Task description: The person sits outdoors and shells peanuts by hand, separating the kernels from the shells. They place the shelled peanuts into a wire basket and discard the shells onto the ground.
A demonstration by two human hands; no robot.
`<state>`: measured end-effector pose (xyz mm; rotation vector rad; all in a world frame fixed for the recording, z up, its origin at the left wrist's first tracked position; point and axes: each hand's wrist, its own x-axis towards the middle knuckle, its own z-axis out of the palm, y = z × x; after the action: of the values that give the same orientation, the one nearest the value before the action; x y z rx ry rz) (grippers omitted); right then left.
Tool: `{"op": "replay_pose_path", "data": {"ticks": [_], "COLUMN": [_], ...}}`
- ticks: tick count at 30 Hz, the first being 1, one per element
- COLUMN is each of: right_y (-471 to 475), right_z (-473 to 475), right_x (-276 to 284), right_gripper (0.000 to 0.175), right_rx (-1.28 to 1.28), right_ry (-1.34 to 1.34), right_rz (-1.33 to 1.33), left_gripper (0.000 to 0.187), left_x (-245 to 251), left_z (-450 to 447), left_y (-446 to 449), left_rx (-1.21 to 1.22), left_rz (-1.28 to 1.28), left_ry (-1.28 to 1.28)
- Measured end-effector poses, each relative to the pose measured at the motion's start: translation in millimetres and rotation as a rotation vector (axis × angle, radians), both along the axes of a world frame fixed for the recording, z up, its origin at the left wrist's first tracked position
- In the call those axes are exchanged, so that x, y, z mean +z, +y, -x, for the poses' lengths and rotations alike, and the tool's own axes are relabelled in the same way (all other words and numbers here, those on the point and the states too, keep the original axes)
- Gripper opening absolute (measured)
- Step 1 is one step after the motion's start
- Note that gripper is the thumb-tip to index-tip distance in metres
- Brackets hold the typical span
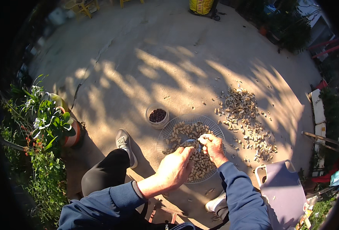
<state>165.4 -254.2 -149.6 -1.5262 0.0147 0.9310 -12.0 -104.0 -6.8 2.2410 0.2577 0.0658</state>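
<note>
A round, clear ribbed tray (pixel 219 124) on the ground holds many unshelled peanuts (pixel 201 168). My right hand (pixel 214 148) is over its right side, thumb and forefinger pinched together. A small pale piece, apparently a peanut, shows at those fingertips. Lower and to the left, my left hand (pixel 176 166) reaches over the tray with its back up. Its fingertips are hidden, so whatever they hold cannot be seen. Touching or close to the tray's upper left rim, a clear plastic tub (pixel 159 124) contains dark red shelled kernels (pixel 158 115).
Empty-looking peanut shells (pixel 241 105) lie heaped and scattered on the concrete at right. A purple-grey folding seat (pixel 285 184) stands at lower right. Potted plants (pixel 71 133) line the left edge. My shoe (pixel 125 145) is left of the tray; a yellow bag (pixel 201 6) stands far ahead.
</note>
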Motion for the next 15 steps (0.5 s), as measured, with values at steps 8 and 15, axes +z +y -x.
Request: {"op": "replay_pose_path", "data": {"ticks": [8, 15], "right_y": [-31.4, -53.6], "right_z": [56.3, 85.6], "right_x": [173.3, 194.3], "right_gripper": [0.017, 0.028], "right_rx": [0.111, -0.023], "right_ry": [-0.607, -0.552], "right_rz": [-0.039, -0.193], "left_gripper": [0.039, 0.026], "left_x": [-5.2, 7.6], "left_z": [-21.1, -26.0], "left_y": [-18.8, -27.1], "left_rx": [-0.134, -0.190], "left_rz": [1.384, 1.523], "left_ry": [0.145, 0.152]}}
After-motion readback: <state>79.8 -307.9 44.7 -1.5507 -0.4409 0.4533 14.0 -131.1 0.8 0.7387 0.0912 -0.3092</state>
